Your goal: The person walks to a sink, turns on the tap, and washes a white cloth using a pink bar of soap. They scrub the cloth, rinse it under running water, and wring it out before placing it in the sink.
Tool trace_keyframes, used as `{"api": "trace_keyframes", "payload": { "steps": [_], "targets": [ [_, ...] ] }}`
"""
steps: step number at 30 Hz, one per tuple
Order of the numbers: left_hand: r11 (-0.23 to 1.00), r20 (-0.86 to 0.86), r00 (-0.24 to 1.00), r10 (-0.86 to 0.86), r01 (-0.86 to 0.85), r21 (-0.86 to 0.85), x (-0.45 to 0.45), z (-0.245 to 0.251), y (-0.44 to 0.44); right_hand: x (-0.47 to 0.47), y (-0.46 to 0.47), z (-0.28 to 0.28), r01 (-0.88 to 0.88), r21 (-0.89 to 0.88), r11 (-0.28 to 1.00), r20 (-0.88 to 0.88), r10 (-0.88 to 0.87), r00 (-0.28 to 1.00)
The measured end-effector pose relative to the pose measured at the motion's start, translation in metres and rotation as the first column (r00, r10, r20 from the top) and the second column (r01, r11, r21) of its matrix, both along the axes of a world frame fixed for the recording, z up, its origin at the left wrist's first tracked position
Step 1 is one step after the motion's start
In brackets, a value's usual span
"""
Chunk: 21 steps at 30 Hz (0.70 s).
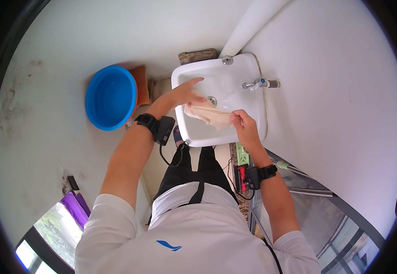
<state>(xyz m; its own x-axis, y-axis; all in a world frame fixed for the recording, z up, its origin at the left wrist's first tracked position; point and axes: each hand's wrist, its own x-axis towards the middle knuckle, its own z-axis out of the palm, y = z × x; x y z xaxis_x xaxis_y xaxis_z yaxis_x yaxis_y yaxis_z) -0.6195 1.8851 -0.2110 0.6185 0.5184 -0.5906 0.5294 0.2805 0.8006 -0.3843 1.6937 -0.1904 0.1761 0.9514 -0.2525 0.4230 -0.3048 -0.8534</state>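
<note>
A thin, beige, slightly see-through piece of material (pixel 212 113), perhaps a latex glove, stretches between my hands over a white ceramic sink (pixel 198 133). My left hand (pixel 186 94) is on its left end, with thumb and forefinger spread and the material between them; the other fingers are hidden. Its right end is pinched between the thumb and fingers of my right hand (pixel 244 125). Just beyond the material, the metal drain (pixel 212 100) shows in the basin. A chrome tap (pixel 255 84) with a blue-marked handle juts from the right wall over the sink.
Left of the sink stands a blue plastic basin (pixel 111 97) beside a brown board (pixel 140 85). A white pipe (pixel 249 29) rises behind the sink. Black devices (pixel 164 130) with cables are strapped to both wrists. A green plastic item (pixel 243 154) lies near the window at right.
</note>
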Motion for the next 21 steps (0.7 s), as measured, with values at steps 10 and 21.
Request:
{"api": "trace_keyframes", "payload": {
  "steps": [10, 21],
  "targets": [
    [0.962, 0.169, 0.980, 0.108, -0.059, -0.268, -0.015, -0.018, 0.009, 0.007, 0.012, -0.016, 0.095, 0.020, 0.995, 0.079, -0.096, 0.992],
    [0.641, 0.275, 0.672, 0.687, -0.383, -0.666, 0.020, 0.008, -0.008, -0.032, 0.005, -0.068, 0.134, -0.244, 0.961, -0.421, -0.229, 0.878]
  ]
}}
